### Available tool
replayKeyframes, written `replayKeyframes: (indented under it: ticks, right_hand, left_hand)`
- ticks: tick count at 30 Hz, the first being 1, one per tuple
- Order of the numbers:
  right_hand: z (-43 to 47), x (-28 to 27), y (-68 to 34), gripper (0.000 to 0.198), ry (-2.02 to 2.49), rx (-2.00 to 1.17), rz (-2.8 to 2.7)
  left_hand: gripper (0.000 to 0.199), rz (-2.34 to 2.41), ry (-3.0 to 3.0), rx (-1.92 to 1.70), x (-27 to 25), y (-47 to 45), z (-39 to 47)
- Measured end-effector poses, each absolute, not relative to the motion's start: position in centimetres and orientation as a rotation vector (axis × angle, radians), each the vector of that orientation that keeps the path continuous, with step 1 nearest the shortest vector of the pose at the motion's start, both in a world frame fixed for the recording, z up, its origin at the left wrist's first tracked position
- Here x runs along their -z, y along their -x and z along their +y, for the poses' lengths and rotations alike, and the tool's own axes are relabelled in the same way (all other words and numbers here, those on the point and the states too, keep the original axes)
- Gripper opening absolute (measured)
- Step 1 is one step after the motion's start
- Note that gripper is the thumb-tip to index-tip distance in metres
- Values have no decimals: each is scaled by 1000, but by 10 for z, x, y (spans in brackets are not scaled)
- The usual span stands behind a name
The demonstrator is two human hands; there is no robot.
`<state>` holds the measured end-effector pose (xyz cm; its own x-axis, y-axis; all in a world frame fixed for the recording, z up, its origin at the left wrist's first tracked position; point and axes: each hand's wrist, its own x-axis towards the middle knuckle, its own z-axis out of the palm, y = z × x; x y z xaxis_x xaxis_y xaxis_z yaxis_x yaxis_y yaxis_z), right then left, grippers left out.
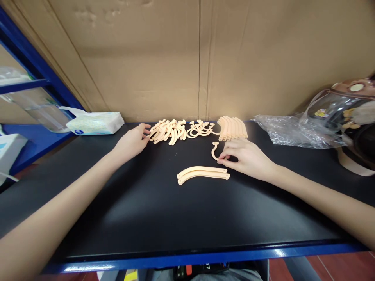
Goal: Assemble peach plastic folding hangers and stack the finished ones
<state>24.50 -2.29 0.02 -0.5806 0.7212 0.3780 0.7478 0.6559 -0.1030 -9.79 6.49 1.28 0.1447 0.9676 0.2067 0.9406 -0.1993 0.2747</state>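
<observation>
My right hand (247, 158) pinches the lower end of a hook-shaped cream plastic piece (215, 151) between thumb and fingertips, over the black tabletop. At the left edge of a pile of short, wavy cream pieces (168, 131) is my left hand (133, 141), its fingers bent and a little apart. Whether its fingertips touch a piece, I cannot tell. Nearer to me, two long curved cream strips (203, 172) with holes at their ends lie side by side. More hook-shaped pieces (199, 128) are heaped at the back, beside a neat row of long curved strips (233, 128).
A tissue pack (96, 123) lies at the back left, near a blue shelf frame (43, 84). Crumpled clear plastic (293, 130) and a clear bottle with a brown top (336, 107) are at the right. Behind the table stands a cardboard wall (164, 58).
</observation>
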Motion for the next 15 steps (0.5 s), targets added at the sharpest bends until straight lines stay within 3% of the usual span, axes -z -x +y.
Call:
replayKeyframes:
  ticks: [15]
  right_hand:
    - [-23, 1, -246, 25, 1100, 78, -2469]
  left_hand:
    - [34, 1860, -2286, -722, -9, 97, 68]
